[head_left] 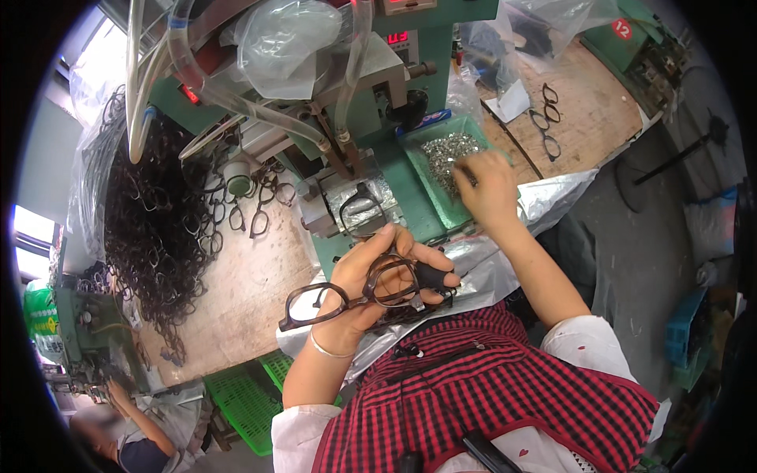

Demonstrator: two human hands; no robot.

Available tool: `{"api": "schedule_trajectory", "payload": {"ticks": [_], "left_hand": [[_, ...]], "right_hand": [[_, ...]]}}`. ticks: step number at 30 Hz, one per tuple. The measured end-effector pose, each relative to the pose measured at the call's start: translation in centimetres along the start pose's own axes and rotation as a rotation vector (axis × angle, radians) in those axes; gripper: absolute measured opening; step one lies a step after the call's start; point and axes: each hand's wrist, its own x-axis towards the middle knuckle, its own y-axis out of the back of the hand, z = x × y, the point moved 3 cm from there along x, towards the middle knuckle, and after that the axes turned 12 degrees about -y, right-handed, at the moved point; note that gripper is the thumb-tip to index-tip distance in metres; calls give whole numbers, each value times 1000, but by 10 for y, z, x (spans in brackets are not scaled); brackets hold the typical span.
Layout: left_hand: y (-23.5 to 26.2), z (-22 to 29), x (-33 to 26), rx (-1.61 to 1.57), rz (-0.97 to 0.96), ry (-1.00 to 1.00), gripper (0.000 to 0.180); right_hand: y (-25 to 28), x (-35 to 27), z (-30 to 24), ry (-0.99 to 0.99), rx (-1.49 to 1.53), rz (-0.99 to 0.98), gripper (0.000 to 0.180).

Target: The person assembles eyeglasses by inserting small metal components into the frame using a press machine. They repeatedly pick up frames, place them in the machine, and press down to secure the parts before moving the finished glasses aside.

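My left hand is closed around a tortoiseshell eyeglass frame, its two lens rims facing up and no lenses visible. A dark bit lies by its fingertips; I cannot make out what it is. Just beyond the fingers, another dark eyeglass rim shows against the machine's foil-covered fixture. Over the green tray of small silvery metal parts, my right hand has its fingers pinched together. A small dark thing shows at those fingertips, too unclear to name.
A green machine with clear hoses stands ahead. Many dark eyeglass frames are heaped at the left, with several loose ones beside them. More frames lie on the right bench. Green crates stand below; another person works at lower left.
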Motion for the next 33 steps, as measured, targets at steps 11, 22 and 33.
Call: {"api": "schedule_trajectory", "payload": {"ticks": [11, 22, 33], "left_hand": [[17, -2, 5, -50, -152, -6, 38], [45, 127, -106, 1375, -29, -421, 74], [25, 36, -36, 1760, 206, -751, 15]], "right_hand": [[-36, 30, -18, 345, -84, -25, 5], [-29, -4, 49, -663, 1123, -76, 13], [-33, 19, -24, -380, 868, -188, 13]]}}
